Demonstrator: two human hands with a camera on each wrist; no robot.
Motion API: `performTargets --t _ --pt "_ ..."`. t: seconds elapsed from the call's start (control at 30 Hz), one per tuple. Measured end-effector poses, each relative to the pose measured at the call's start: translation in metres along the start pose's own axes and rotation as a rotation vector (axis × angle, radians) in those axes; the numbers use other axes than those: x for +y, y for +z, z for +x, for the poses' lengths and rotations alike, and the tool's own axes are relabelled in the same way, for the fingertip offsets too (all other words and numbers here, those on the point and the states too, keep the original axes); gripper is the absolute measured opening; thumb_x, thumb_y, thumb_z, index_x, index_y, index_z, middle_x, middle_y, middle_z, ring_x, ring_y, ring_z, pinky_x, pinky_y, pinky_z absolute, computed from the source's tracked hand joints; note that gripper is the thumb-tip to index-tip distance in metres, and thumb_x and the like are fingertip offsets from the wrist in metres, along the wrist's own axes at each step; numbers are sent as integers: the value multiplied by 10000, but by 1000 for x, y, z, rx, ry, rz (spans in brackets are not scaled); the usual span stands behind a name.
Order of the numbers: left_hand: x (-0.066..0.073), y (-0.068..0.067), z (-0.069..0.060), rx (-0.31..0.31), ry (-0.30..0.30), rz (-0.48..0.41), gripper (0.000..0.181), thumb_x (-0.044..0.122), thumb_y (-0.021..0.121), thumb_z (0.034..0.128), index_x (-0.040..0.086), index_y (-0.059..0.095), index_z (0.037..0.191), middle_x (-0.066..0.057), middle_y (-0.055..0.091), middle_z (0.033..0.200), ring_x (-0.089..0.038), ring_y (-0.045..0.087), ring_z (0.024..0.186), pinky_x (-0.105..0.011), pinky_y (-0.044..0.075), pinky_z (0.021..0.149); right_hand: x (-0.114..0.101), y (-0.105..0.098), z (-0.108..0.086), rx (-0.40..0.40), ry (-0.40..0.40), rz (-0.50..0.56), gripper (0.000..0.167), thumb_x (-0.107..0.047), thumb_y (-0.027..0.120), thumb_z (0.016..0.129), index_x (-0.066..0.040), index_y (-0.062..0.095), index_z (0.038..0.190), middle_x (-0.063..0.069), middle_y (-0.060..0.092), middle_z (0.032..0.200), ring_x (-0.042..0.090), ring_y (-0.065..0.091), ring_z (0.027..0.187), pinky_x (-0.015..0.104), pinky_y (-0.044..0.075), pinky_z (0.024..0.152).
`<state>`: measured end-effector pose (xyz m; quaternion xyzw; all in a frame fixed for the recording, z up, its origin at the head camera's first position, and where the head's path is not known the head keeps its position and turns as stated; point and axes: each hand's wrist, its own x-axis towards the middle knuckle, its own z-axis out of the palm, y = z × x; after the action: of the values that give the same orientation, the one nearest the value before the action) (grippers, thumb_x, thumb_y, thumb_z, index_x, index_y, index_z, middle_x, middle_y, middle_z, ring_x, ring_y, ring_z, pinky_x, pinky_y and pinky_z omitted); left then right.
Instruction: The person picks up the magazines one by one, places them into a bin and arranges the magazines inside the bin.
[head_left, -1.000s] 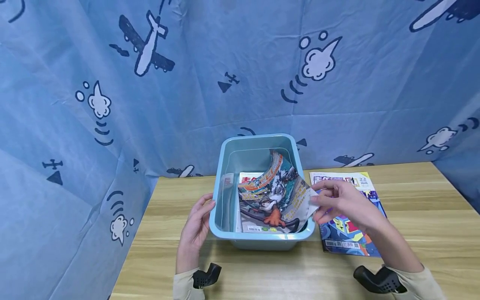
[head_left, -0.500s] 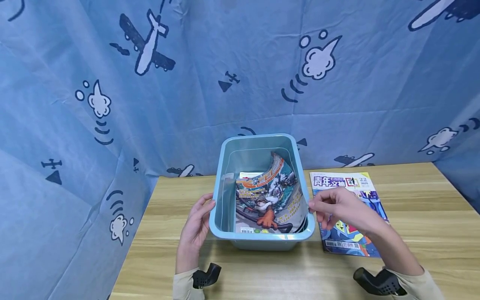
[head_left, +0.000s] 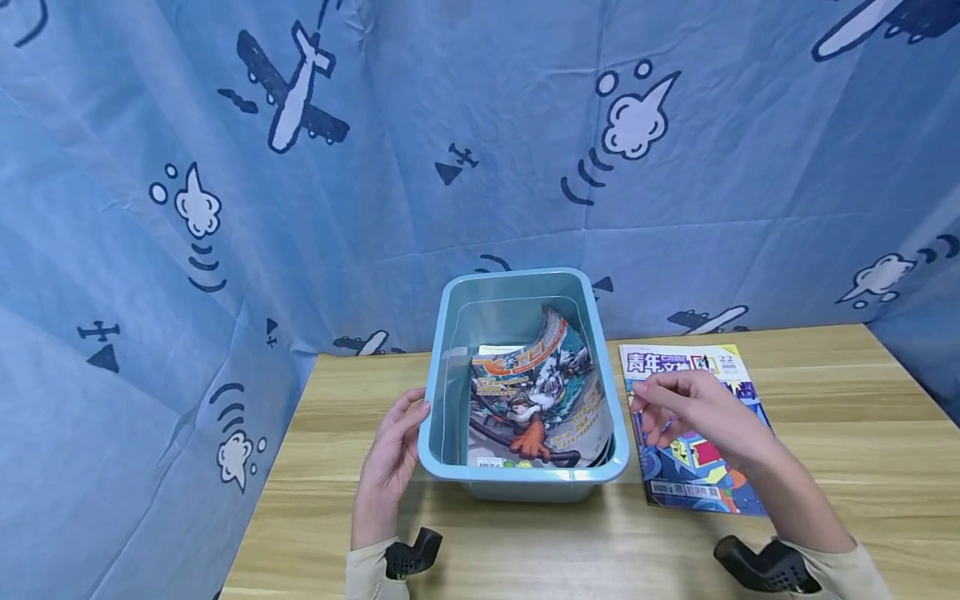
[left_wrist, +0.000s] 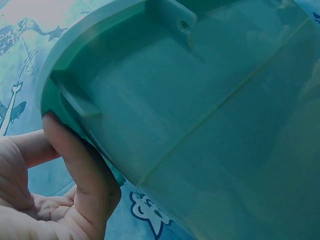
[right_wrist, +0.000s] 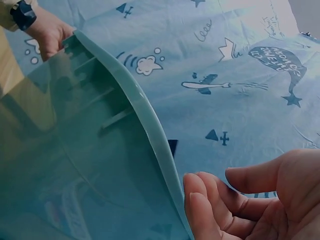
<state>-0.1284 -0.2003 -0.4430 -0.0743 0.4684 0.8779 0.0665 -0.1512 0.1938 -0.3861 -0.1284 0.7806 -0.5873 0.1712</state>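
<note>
A light blue plastic bin (head_left: 525, 473) stands on the table. Inside it lies a magazine (head_left: 540, 400) with a dark, colourful cover, its upper right part bent up against the wall; the edge of another white-topped one shows behind it. My left hand (head_left: 393, 450) holds the bin's left rim; in the left wrist view its fingers (left_wrist: 82, 165) curl under the lip. Just right of the bin hovers my right hand (head_left: 701, 417), fingers loosely bent and nothing between them, over a second magazine (head_left: 705, 483) on the table. The right wrist view has that hand (right_wrist: 255, 200) beside the rim.
The wooden table (head_left: 847, 417) extends left and right of the bin. Behind it hangs a blue curtain (head_left: 510, 167) printed with planes and clouds. Black wrist devices (head_left: 414, 552) sit at both cuffs.
My right hand has let go of the dark magazine's corner and moved right, off the bin's rim. The magazine has settled lower inside the bin. My left hand stays on the rim.
</note>
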Motion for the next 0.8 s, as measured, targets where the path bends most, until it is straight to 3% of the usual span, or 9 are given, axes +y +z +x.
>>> performTargets --t 0.8 --pt "-1 1 0 -8 7 0 249 19 509 1062 14 508 1310 -155 655 1204 -217 747 1014 -314 602 898 10 -22 -6 40 -71 58 368 -146 480 1110 207 580 1144 88 740 875 235 743 729 353 677 672"
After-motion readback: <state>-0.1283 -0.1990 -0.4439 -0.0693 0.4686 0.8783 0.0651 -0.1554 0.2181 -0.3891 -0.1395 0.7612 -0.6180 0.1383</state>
